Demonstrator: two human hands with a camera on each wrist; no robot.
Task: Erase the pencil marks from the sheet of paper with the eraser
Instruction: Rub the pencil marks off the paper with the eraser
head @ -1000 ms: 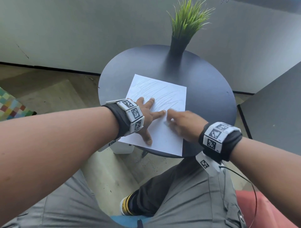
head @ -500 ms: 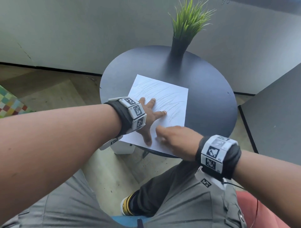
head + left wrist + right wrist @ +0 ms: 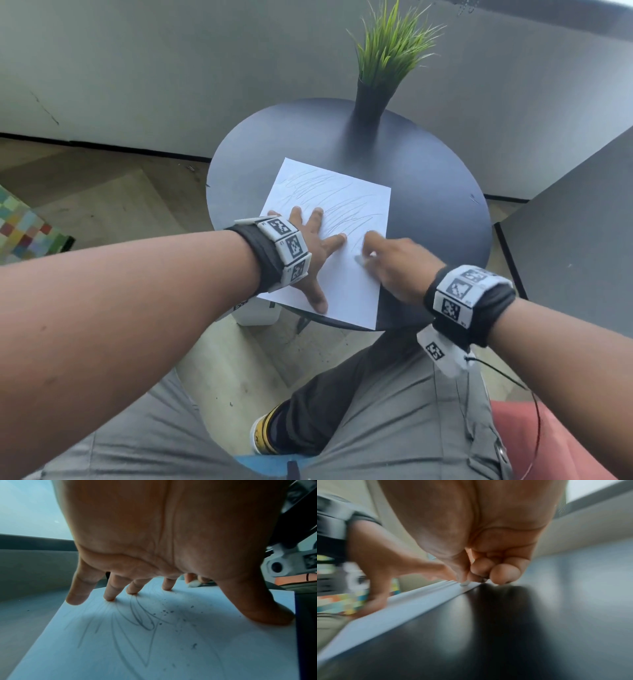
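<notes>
A white sheet of paper (image 3: 346, 284) with grey pencil scribbles (image 3: 339, 205) lies on the round dark table (image 3: 438, 212). My left hand (image 3: 313, 246) lies flat on the sheet's left part with fingers spread, pressing it down; in the left wrist view its fingertips (image 3: 109, 597) rest on the paper (image 3: 154, 649) among scribbles and dark crumbs. My right hand (image 3: 387, 257) pinches a small white eraser (image 3: 359, 259) against the sheet near its right edge. The right wrist view is blurred; the eraser (image 3: 464, 583) shows under the curled fingers.
A dark vase with green grass (image 3: 373, 92) stands at the table's far side. A grey cabinet (image 3: 575, 246) is at the right, a wall behind. The sheet's near corner overhangs the table edge above my knees (image 3: 394, 411). A colourful checked rug (image 3: 24, 226) lies at the left.
My right hand with the eraser has moved from the sheet's lower middle back up and right, toward the scribbles. The left hand has stayed pressed on the paper.
</notes>
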